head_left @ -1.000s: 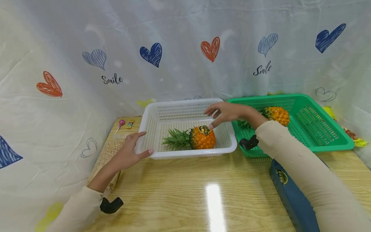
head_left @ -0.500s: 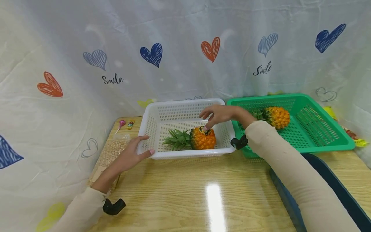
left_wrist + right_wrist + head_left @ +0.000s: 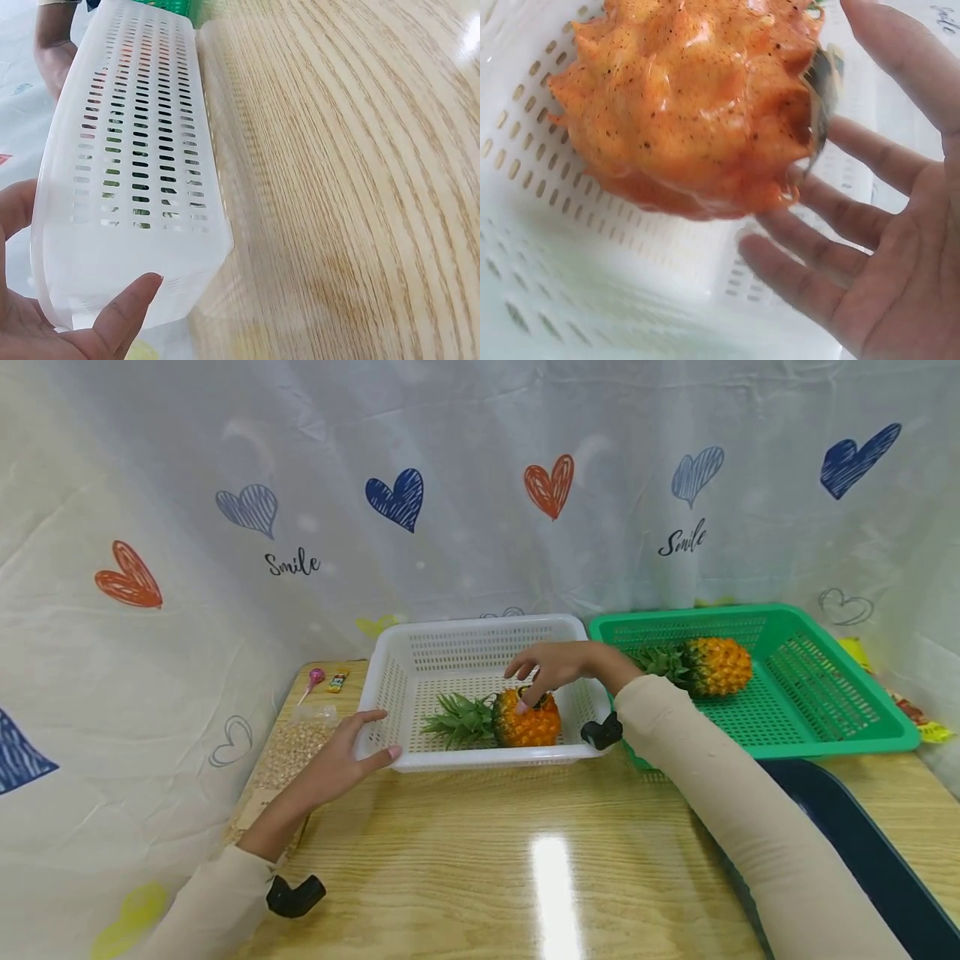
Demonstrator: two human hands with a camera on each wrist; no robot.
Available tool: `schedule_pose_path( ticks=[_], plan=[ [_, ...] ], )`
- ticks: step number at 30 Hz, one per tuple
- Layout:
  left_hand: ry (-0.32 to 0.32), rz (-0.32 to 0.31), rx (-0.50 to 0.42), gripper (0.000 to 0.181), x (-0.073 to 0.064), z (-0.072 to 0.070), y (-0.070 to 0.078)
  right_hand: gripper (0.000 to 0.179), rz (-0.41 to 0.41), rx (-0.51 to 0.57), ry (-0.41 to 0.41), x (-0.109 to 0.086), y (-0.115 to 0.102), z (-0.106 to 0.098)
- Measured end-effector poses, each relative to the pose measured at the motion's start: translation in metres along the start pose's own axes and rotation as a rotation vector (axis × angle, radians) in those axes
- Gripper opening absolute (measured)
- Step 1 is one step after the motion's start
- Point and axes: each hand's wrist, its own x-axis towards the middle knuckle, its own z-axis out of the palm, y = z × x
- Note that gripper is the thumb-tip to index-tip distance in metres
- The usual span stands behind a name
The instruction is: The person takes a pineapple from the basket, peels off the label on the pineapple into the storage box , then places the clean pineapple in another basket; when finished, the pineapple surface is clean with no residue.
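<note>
A small orange pineapple [image 3: 527, 718] with green leaves lies on its side in a white basket [image 3: 491, 757]. My right hand [image 3: 551, 667] hangs over it with fingers spread, the thumb in front of the fruit. In the right wrist view the fingers [image 3: 802, 277] extend past the pineapple [image 3: 682, 112] near its label [image 3: 823, 94]; whether they touch it is unclear. My left hand [image 3: 333, 768] holds the basket's near left corner. In the left wrist view its thumb [image 3: 131, 307] lies against the outer wall, and a finger reaches over the rim, its tip hidden.
A green basket [image 3: 817, 749] with another pineapple [image 3: 716, 667] stands on the right. Below it lies a dark blue tray [image 3: 832, 810], partly under my right sleeve. A bag of pale grains [image 3: 292, 756], a lollipop [image 3: 315, 677] and a small wrapped sweet [image 3: 337, 682] are at left.
My right hand has moved left and down over the pineapple, covering much of its label. The left fingers have come further over the white basket's rim. The baskets have not moved.
</note>
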Motion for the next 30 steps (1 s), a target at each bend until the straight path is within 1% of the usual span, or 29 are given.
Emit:
schedule_pose_path(
  ticks=[3, 8, 15, 22, 30],
  plan=[
    [0.000, 0.009, -0.016, 0.074, 0.000, 0.000, -0.001, 0.080, 0.023, 0.001, -0.034, 0.005, -0.001, 0.002],
    [0.000, 0.023, -0.016, 0.074, 0.001, 0.001, -0.002, 0.083, 0.058, 0.004, -0.091, 0.012, -0.003, 0.005],
    [0.001, 0.021, -0.013, 0.074, 0.000, -0.001, -0.002, 0.088, 0.119, -0.028, -0.118, 0.016, -0.008, 0.006],
    [-0.006, 0.021, -0.032, 0.074, 0.003, -0.001, -0.003, 0.093, 0.176, -0.049, -0.160, 0.019, -0.010, 0.006],
    [-0.014, 0.016, -0.051, 0.074, 0.002, -0.001, -0.003, 0.093, 0.194, -0.076, -0.166, 0.021, -0.012, 0.006]
  ],
)
